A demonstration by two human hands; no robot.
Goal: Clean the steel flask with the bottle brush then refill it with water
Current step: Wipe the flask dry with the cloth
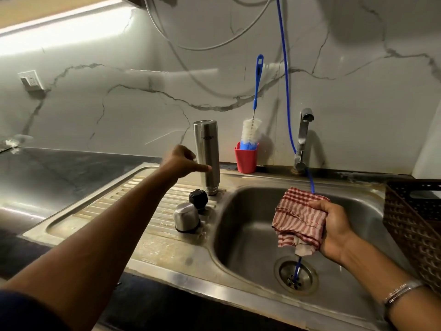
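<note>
The steel flask (206, 154) stands upside down, mouth down, on the ribbed drainboard (133, 194) left of the sink. My left hand (181, 161) is right beside it: the fingers are curled in and one outstretched digit touches the flask's front, without wrapping it. The flask's steel cap (186, 217) and black stopper (198, 199) sit on the drainboard in front. The bottle brush (251, 132), with a blue handle and white bristles, stands in a red cup (246, 160) against the wall. My right hand (334, 225) grips a folded red-and-white checked cloth (298, 218) over the sink basin (241, 235).
The steel tap (303, 139) rises behind the basin, and a thin blue hose (285, 96) hangs from above down to the drain (296, 275). A dark woven basket (415, 225) stands at the right edge. Dark countertop stretches to the left.
</note>
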